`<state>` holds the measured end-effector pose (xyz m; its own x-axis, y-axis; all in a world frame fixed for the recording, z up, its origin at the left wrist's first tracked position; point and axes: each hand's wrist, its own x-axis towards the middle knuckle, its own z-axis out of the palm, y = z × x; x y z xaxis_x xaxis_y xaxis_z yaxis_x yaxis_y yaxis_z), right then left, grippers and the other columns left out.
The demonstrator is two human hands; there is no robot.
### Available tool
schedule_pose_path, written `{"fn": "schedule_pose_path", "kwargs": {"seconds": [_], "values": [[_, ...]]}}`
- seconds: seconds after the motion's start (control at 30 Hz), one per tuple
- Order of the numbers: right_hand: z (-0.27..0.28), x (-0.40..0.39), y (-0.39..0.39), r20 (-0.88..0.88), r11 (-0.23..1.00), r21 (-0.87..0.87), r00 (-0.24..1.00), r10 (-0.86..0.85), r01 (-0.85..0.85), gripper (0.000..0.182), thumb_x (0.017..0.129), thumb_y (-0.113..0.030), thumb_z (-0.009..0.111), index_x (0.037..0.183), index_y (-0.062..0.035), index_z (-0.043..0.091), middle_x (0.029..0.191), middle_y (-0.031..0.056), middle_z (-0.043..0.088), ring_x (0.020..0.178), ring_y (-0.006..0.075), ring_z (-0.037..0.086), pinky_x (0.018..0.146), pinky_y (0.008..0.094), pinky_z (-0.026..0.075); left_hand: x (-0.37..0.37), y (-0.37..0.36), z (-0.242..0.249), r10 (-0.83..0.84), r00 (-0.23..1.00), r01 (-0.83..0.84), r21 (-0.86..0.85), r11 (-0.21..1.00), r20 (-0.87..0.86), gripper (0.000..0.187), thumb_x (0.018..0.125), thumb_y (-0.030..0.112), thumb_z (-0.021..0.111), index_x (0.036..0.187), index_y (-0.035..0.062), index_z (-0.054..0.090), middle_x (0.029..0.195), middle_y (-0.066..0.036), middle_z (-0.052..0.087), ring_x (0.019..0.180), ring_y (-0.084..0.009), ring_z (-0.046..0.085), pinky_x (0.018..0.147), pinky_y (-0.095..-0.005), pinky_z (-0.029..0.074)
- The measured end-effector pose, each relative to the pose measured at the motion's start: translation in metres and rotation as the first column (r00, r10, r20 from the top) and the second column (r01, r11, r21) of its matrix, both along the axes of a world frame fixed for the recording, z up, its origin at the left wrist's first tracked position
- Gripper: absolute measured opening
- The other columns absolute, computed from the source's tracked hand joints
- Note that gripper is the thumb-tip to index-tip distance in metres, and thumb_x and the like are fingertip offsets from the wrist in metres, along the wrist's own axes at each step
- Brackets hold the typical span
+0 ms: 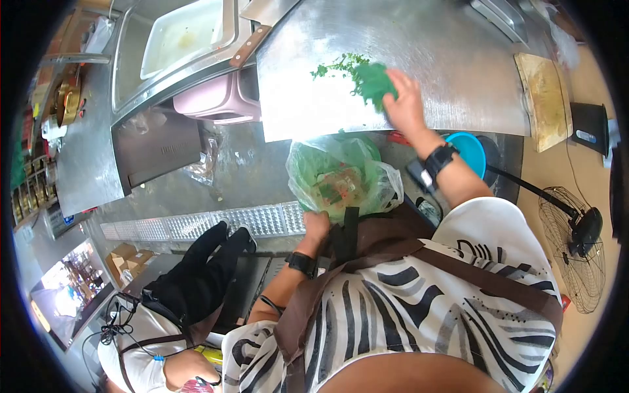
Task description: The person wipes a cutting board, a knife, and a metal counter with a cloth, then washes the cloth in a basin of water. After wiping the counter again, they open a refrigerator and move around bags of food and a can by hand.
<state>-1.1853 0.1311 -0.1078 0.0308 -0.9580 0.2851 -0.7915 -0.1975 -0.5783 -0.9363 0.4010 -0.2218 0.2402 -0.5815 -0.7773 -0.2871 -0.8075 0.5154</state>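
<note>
My right hand [407, 105] presses a green cloth [375, 84] onto the steel table [452, 65], fingers closed over it. Small green herb scraps [341, 65] lie spread beside and under the cloth, some close to the table's front edge. Below that edge, my left hand [316, 226] grips the near rim of a clear plastic bag [304, 170], its fingers partly hidden. The bag appears to line a green bin, with red and green scraps [337, 187] at the bottom.
A cleaver [252, 46] lies at the table's left corner, beside a sink [124, 72] and a pink bin [209, 98]. At right are a cutting board [544, 98], a blue basin [468, 154] and a fan [570, 242]. Another person [190, 281] stands at lower left.
</note>
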Motion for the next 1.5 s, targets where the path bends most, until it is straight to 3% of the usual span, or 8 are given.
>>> {"fn": "schedule_pose_path", "kwargs": {"seconds": [0.1, 0.27, 0.5, 0.67, 0.8, 1.1, 1.33, 1.5], "values": [[0.017, 0.028, 0.060, 0.161, 0.982, 0.141, 0.982, 0.102, -0.125, 0.041, 0.069, -0.002, 0.054, 0.109, -0.0032, 0.059, 0.113, 0.0150, 0.057, 0.109, 0.0333, 0.048, 0.098, 0.0392, 0.037, -0.002, -0.001, -0.004, -0.046, 0.984, 0.046, 0.002, 0.999, 0.171, 0.030, 0.071, 0.010, 0.053, 0.089, -0.0137, 0.058, 0.081, -0.020, 0.063, 0.073, -0.0246, 0.061, 0.060, -0.0398, 0.046], [0.037, 0.031, 0.088, 0.612, 0.766, 0.421, 0.775, 0.155, -0.486, 0.040, 0.072, -0.002, 0.054, 0.111, -0.0015, 0.058, 0.111, 0.0112, 0.060, 0.105, 0.0223, 0.056, 0.091, 0.0319, 0.042, 0.001, -0.005, 0.003, -0.096, 0.977, 0.109, -0.064, 0.992, 0.188, 0.030, 0.071, 0.011, 0.054, 0.085, -0.0150, 0.058, 0.076, -0.020, 0.062, 0.068, -0.0253, 0.061, 0.058, -0.0403, 0.046], [0.070, 0.007, -0.055, 0.835, 0.844, 0.430, 0.496, -0.238, -0.320, 0.039, 0.078, -0.004, 0.055, 0.117, -0.0004, 0.056, 0.105, 0.0040, 0.062, 0.087, 0.0132, 0.059, 0.082, 0.0285, 0.047, 0.006, 0.011, -0.016, -0.025, 0.988, 0.036, -0.066, 0.997, 0.152, 0.030, 0.073, 0.007, 0.052, 0.094, -0.0140, 0.055, 0.079, -0.018, 0.061, 0.068, -0.0233, 0.060, 0.058, -0.0372, 0.047], [-0.020, -0.010, -0.170, 0.130, 0.988, -0.079, 0.982, 0.139, -0.130, 0.043, 0.076, -0.008, 0.055, 0.120, -0.0053, 0.055, 0.118, 0.0110, 0.058, 0.106, 0.0258, 0.055, 0.094, 0.0348, 0.042, 0.009, 0.026, -0.032, 0.179, 0.982, -0.184, -0.123, 0.975, -0.052, 0.039, 0.073, 0.004, 0.051, 0.108, -0.0128, 0.049, 0.090, -0.018, 0.060, 0.075, -0.0226, 0.060, 0.061, -0.0349, 0.047], [-0.017, 0.046, -0.128, 0.061, 0.918, -0.044, 0.916, 0.396, -0.394, 0.042, 0.075, -0.013, 0.057, 0.117, -0.0120, 0.057, 0.122, 0.0089, 0.055, 0.115, 0.0296, 0.048, 0.100, 0.0372, 0.037, 0.013, 0.020, -0.015, 0.207, 0.975, -0.208, -0.001, 0.978, -0.087, 0.046, 0.070, 0.013, 0.056, 0.102, -0.0180, 0.043, 0.100, -0.036, 0.055, 0.096, -0.0459, 0.054, 0.086, -0.0445, 0.043], [-0.004, 0.096, 0.066, 0.358, 0.468, 0.070, 0.460, 0.813, -0.881, 0.043, 0.065, 0.004, 0.049, 0.104, -0.0087, 0.063, 0.112, 0.0091, 0.060, 0.108, 0.0273, 0.053, 0.095, 0.0388, 0.041, 0.006, -0.036, 0.084, 0.225, 0.963, -0.218, 0.062, 0.974, -0.147, 0.039, 0.069, 0.004, 0.053, 0.104, -0.0151, 0.052, 0.100, -0.030, 0.060, 0.098, -0.0368, 0.059, 0.082, -0.0403, 0.046], [0.064, 0.055, 0.022, 0.812, 0.519, 0.403, 0.556, 0.176, -0.753, 0.044, 0.070, 0.000, 0.049, 0.112, -0.0038, 0.059, 0.114, 0.0112, 0.059, 0.106, 0.0227, 0.056, 0.096, 0.0349, 0.042, 0.021, -0.002, 0.022, 0.138, 0.959, -0.176, -0.136, 0.975, -0.246, 0.045, 0.071, 0.002, 0.048, 0.114, -0.0114, 0.047, 0.106, -0.025, 0.059, 0.096, -0.0309, 0.060, 0.082, -0.0362, 0.047], [0.081, -0.062, -0.060, 0.964, 0.815, 0.206, -0.030, -0.263, -0.542, 0.052, 0.074, -0.005, 0.048, 0.125, -0.0001, 0.045, 0.117, 0.0150, 0.055, 0.106, 0.0267, 0.056, 0.097, 0.0393, 0.043, 0.014, -0.033, 0.097, 0.132, 0.982, -0.125, 0.057, 0.991, -0.137, 0.042, 0.073, 0.000, 0.048, 0.115, -0.0078, 0.044, 0.101, -0.017, 0.059, 0.086, -0.0247, 0.060, 0.073, -0.0331, 0.049]]}}
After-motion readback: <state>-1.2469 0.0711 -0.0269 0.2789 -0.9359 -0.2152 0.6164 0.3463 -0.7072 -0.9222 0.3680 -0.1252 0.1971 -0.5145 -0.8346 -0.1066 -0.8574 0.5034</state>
